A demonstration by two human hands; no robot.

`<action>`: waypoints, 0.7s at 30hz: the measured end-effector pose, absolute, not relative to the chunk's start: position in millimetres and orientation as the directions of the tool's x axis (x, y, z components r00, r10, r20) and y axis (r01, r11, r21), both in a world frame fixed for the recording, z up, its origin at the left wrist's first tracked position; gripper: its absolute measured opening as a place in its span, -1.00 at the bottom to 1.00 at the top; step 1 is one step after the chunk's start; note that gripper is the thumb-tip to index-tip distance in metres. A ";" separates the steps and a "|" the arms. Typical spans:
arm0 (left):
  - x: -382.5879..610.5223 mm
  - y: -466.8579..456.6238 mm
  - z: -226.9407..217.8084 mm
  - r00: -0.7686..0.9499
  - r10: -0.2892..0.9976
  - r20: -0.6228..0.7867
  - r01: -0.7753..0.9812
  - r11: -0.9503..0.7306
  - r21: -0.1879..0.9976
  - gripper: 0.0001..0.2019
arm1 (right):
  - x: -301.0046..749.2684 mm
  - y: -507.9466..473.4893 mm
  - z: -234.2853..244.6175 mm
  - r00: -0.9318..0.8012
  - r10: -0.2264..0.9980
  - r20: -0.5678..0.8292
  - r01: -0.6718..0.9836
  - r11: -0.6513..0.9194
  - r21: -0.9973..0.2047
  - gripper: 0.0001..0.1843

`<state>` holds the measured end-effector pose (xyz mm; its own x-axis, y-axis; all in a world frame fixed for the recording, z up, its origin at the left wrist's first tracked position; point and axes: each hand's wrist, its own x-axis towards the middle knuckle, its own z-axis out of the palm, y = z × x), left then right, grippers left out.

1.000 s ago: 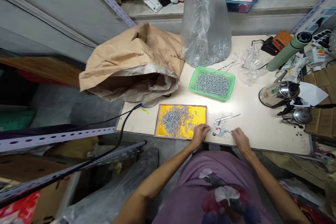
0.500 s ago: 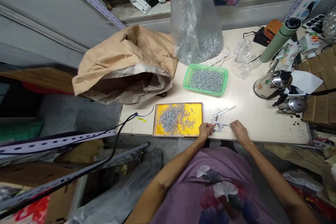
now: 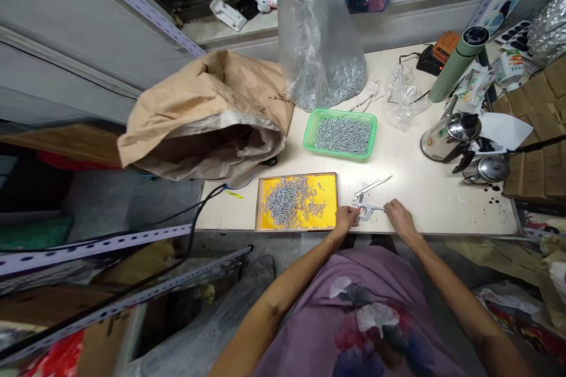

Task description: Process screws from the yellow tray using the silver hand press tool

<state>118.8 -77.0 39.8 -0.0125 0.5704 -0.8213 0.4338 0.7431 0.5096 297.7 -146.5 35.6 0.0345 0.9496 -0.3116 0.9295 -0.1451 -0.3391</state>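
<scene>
Silver hand pliers (image 3: 368, 210) lie near the table's front edge, one handle slanting up to the right and the other lower and nearly level. My left hand (image 3: 345, 219) is closed in a pinch at the head end of the pliers; a small red spot shows by the fingertips, and what they hold is too small to make out. On the other side, my right hand (image 3: 401, 219) is closed around the tip of the lower handle. Left of my left hand, a shallow tray with a yellow bottom (image 3: 329, 219) holds a heap of small metal pins (image 3: 285, 202).
Behind the tray stands a green basket (image 3: 309, 142) full of similar pins. A clear plastic bag (image 3: 316, 29) of metal pieces and an open brown sack (image 3: 212, 88) are farther back. To the right are a glass jug (image 3: 437, 141), a metal pot (image 3: 489, 169) and a green flask (image 3: 455, 68).
The view has shifted slightly, so the table things sit a little farther left. Both hands stay at the pliers with about the same grip.
</scene>
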 end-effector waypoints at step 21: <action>117.8 -70.3 40.0 -0.049 0.470 -0.881 0.437 0.804 0.405 -0.92 | 293.5 -142.8 47.1 0.025 0.947 -0.321 0.963 -0.109 -0.246 -0.77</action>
<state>117.8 -70.3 40.0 -0.0488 0.4702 -0.8812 0.4367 0.8035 0.4045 293.5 -142.8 47.1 0.0252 0.9468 -0.3209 0.9631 -0.1090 -0.2460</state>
